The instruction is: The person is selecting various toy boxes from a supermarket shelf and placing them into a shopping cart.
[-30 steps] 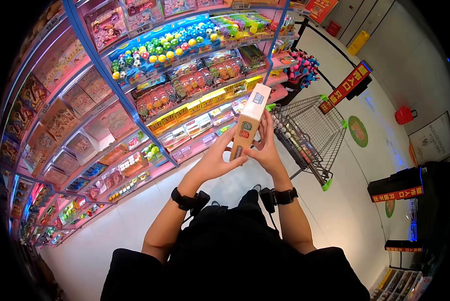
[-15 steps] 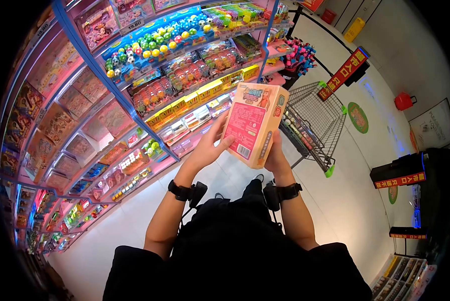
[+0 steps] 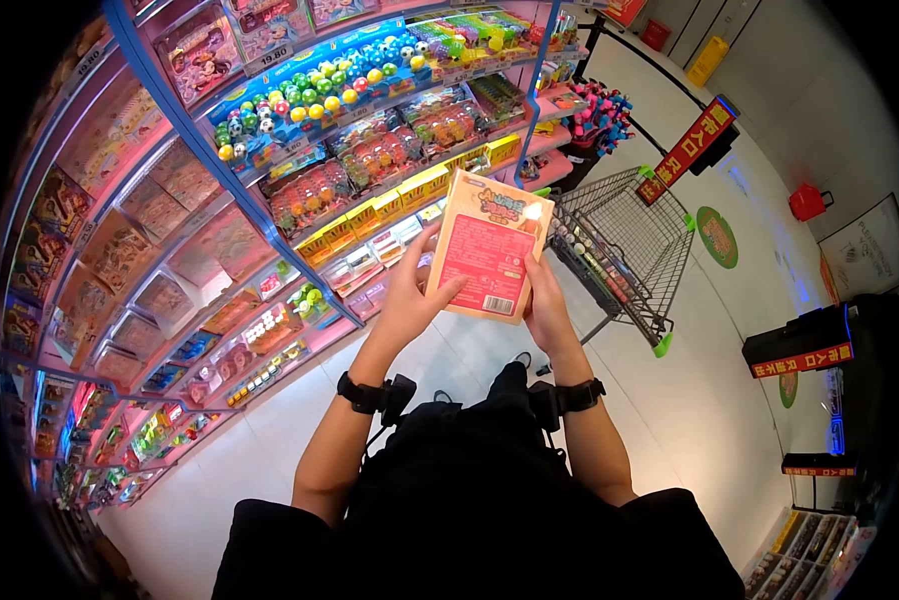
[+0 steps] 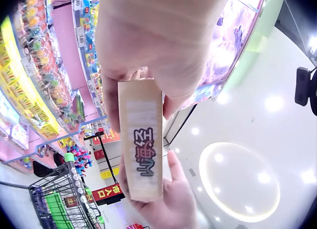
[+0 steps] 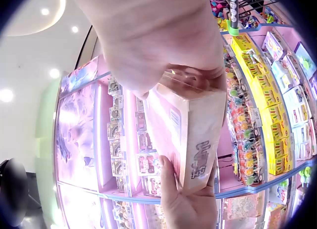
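Observation:
A tan box with a pink printed panel and a barcode [image 3: 486,262] is held up between both hands, its broad printed face toward the head camera. My left hand [image 3: 409,292] grips its left edge, the thumb lying across the lower left of the pink panel. At the lower right edge my right hand [image 3: 549,312] pinches it, fingers behind. In the left wrist view the narrow printed side of the box [image 4: 142,140] shows between the two hands. The right wrist view has the box [image 5: 185,135] tilted, another narrow side showing.
Shelves of toys and sweets [image 3: 379,160] stand ahead and to the left. A wire shopping cart [image 3: 624,240] with green corners is just right of the box. Farther right are a red sign on a barrier [image 3: 691,150] and a red basket [image 3: 808,203] on the floor.
The box has turned from its narrow side to its broad pink face and moved slightly left since the middle frame. The right hand has shifted its hold, its thumb now at the right edge.

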`<state>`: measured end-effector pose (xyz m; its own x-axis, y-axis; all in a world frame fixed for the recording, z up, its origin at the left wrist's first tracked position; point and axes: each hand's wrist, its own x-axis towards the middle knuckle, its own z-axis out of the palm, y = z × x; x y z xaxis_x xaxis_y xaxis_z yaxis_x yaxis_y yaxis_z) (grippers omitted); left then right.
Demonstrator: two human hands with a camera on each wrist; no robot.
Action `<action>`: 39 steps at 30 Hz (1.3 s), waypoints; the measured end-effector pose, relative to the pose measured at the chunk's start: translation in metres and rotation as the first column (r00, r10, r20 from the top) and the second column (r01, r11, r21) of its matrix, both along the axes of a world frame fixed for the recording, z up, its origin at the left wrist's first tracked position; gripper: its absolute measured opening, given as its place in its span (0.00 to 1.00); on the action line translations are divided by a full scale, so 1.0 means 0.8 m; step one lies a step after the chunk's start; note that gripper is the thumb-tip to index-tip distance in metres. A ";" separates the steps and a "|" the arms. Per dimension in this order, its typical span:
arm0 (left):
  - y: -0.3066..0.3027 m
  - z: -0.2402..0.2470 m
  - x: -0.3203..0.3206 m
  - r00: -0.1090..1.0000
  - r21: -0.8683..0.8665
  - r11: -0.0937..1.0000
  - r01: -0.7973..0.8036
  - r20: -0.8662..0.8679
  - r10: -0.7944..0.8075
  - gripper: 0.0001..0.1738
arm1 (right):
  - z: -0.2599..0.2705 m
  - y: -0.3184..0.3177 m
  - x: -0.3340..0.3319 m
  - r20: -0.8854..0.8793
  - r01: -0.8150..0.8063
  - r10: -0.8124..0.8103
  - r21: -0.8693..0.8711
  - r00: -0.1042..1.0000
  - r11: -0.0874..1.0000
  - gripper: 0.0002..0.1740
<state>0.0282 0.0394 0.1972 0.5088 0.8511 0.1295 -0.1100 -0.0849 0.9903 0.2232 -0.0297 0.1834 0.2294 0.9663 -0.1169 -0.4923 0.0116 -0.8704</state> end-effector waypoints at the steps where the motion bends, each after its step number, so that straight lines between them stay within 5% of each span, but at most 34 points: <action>1: -0.003 0.001 -0.002 1.000 0.032 0.999 0.021 0.002 -0.021 0.46 | -0.009 0.004 0.001 -0.008 0.024 -0.024 0.008 1.000 1.000 0.26; 9: -0.018 0.009 -0.011 0.988 0.061 0.986 0.156 -0.026 -0.154 0.46 | -0.013 0.010 0.009 0.054 0.085 -0.091 0.114 0.994 0.990 0.25; 15: -0.014 -0.001 -0.006 0.984 0.108 0.979 0.170 -0.073 -0.163 0.46 | -0.006 -0.005 0.017 0.085 0.108 -0.104 -0.042 0.991 0.993 0.21; 22: -0.030 0.024 0.006 0.943 0.254 0.923 0.291 -0.236 -0.233 0.51 | -0.020 -0.015 0.032 0.092 0.172 -0.169 -0.027 0.981 0.985 0.22; 30: -0.028 0.021 0.012 0.937 0.149 0.939 0.310 -0.213 -0.276 0.51 | -0.014 -0.028 0.035 0.061 0.200 -0.203 0.051 0.977 0.978 0.33; 39: -0.022 0.013 0.014 0.974 0.038 0.974 0.222 -0.052 -0.220 0.48 | 0.001 -0.035 0.044 0.107 0.227 -0.239 0.114 0.965 0.967 0.33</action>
